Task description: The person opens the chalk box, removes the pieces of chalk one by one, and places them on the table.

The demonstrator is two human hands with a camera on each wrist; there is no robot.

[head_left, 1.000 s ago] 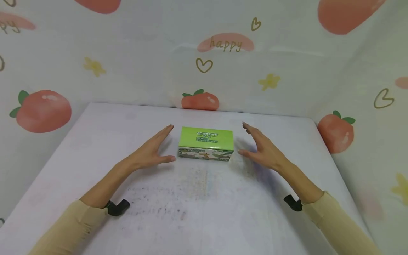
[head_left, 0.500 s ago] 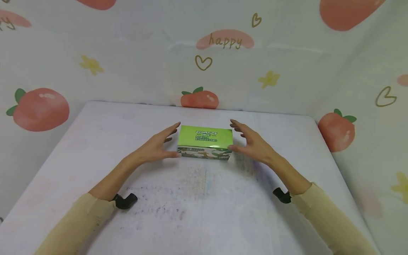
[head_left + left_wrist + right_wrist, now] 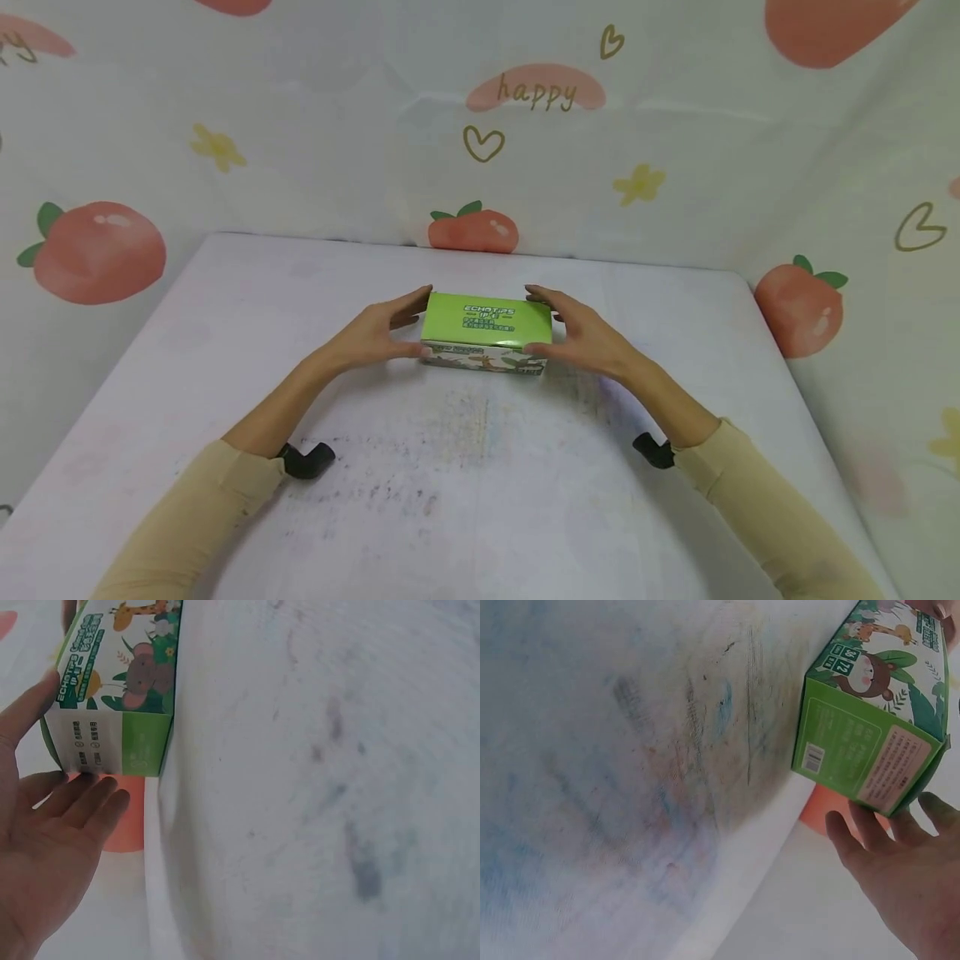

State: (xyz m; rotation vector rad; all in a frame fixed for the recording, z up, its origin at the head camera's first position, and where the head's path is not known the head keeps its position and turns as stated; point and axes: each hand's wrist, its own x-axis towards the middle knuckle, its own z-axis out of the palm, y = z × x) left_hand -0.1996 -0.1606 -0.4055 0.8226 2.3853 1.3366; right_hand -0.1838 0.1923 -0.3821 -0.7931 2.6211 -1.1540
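Observation:
A small green box [image 3: 486, 321] with cartoon animals on its sides lies on the white table [image 3: 480, 483], a little beyond the middle. My left hand [image 3: 375, 337] cups its left end, thumb at the front corner and fingers at the back corner. My right hand [image 3: 588, 337] cups the right end the same way. In the left wrist view the box [image 3: 120, 697] has its end face towards my palm [image 3: 52, 847], with the thumb on its edge. In the right wrist view the box [image 3: 862, 750] sits just above my fingers [image 3: 855, 832]. The box stays on the table.
The tabletop is scuffed with faint pen marks [image 3: 465, 417] in front of the box. A cloth printed with strawberries, hearts and "happy" [image 3: 536, 87] walls in the back and both sides. Black camera mounts [image 3: 307, 460] show at both wrists.
Both hands have closed in from either side of the box, from spread apart beside it to cupping its two ends. The box has not moved.

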